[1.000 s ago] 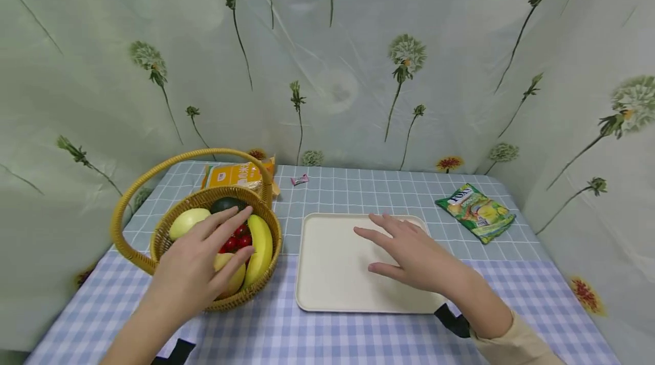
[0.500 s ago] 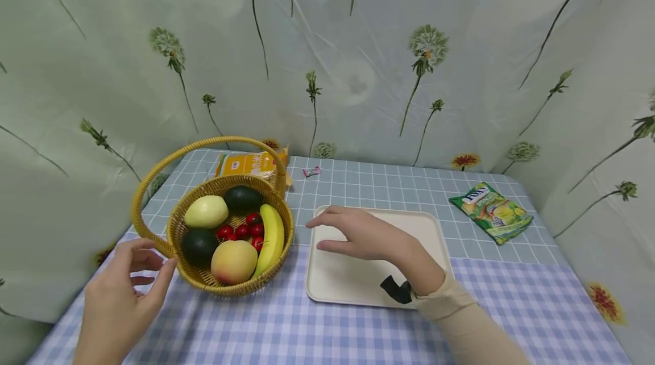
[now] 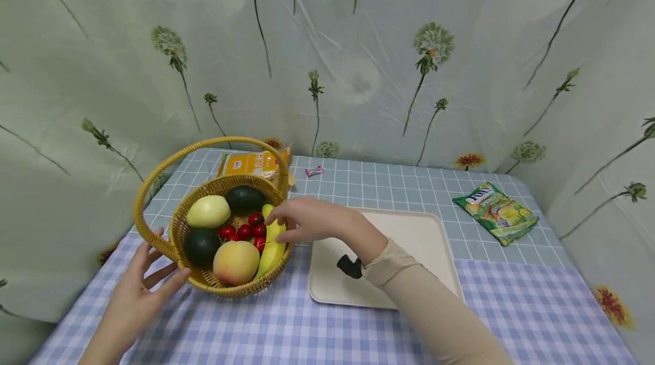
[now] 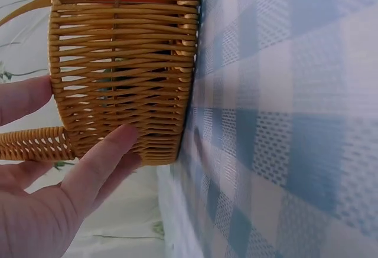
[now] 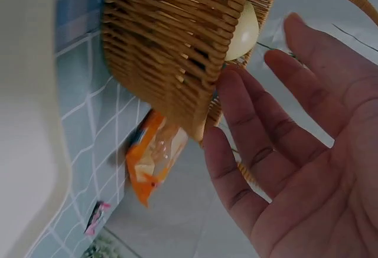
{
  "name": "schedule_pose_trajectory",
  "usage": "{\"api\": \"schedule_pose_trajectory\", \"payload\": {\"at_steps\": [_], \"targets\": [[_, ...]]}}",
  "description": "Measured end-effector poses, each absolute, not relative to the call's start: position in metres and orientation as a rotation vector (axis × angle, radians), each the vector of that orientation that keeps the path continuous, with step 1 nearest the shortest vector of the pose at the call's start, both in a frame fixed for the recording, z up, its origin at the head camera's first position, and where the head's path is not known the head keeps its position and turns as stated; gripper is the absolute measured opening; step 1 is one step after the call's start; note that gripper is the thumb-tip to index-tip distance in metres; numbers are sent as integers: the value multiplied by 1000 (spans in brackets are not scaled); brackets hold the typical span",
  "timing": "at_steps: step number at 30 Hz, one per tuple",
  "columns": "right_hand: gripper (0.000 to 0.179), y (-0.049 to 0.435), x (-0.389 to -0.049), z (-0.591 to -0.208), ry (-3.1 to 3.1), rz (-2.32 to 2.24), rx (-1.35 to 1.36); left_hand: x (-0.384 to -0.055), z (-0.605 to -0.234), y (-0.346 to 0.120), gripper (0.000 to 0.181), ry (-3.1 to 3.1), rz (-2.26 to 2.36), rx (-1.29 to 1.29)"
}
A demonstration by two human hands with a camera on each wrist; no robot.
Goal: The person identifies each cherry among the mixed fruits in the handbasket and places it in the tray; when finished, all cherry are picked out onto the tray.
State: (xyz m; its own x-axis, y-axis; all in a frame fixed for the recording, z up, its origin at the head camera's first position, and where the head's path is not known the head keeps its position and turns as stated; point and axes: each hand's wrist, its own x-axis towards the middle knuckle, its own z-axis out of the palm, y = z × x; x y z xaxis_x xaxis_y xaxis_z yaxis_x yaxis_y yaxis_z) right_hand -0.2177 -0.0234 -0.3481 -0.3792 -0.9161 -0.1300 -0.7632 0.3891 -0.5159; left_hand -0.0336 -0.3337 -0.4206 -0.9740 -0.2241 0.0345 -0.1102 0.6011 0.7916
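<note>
A yellow wicker basket with a tall handle holds several fruits: a banana, a peach, red cherries, a pale green fruit and two dark green ones. My left hand is at the basket's left side by the handle's foot, its fingers spread. In the left wrist view its fingertips lie against the woven wall. My right hand reaches over the basket's right rim, with loosely bent fingers above the banana. Nothing is gripped in it in the right wrist view.
A cream tray lies right of the basket, under my right forearm. Behind the basket is an orange food packet, with a small pink wrapped candy beside it. A green snack bag lies at the far right.
My right hand has moved left from above the tray to the basket's banana side. My left hand has gone from over the fruit to the basket's left side. The view has shifted slightly.
</note>
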Motion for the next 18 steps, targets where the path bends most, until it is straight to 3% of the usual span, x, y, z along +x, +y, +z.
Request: {"api": "schedule_pose_trajectory", "payload": {"at_steps": [8,18], "targets": [[38,-63,-222,-345,2249,-320,-1397,-44,-434,-336,89,-2408,-1893,320],[40,-102,-233,-344,2213,-179,-1290,-45,-443,-338,80,-2230,-2131,380]]}}
